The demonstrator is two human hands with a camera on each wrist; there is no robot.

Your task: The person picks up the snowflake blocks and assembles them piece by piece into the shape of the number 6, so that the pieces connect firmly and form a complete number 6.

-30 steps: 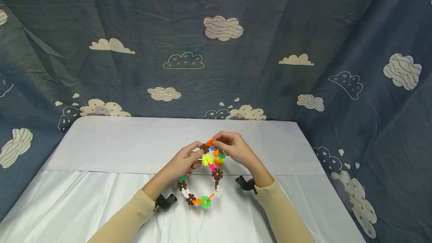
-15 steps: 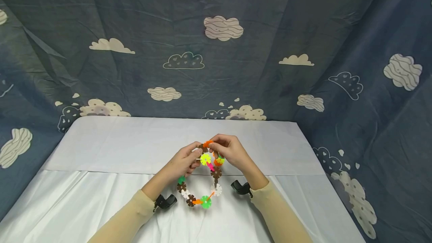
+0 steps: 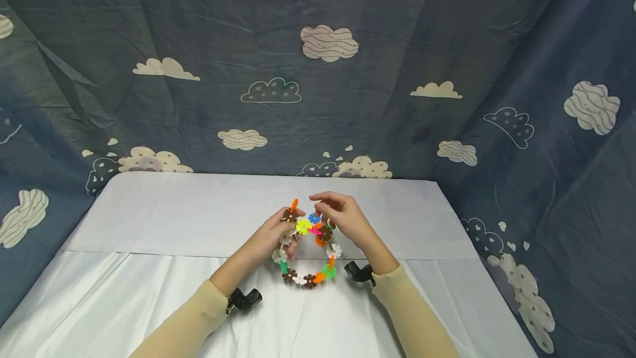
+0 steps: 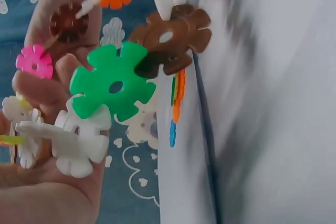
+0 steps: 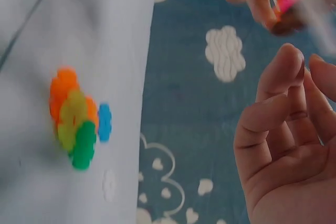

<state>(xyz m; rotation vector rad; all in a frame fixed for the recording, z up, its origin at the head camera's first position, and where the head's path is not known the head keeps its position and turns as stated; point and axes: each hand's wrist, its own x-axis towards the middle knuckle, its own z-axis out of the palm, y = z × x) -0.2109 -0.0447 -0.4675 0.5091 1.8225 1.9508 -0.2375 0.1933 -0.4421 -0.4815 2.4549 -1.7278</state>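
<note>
– Chain [image 3: 309, 281]?
– Loops down from left hand [image 3: 268, 239], fingers gripping it.
– Right hand [image 3: 345, 217]?
– Just let go of orange piece [image 3: 294, 205]; fingers loosely bent, holding nothing. Piece stands unaided, likely joined.
– Beyond?
– Other pieces [image 5: 72, 119], white table [image 3: 164, 209].

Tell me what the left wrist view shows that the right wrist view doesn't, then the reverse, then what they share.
Only the left wrist view shows the linked green piece and the large brown piece beside it.

Only the right wrist view shows the right hand, its fingers bent and holding nothing.

Both show the left hand with part of the linked chain, a loose cluster of orange, green and blue pieces on the white cloth, and the cloud-patterned curtain.
</note>
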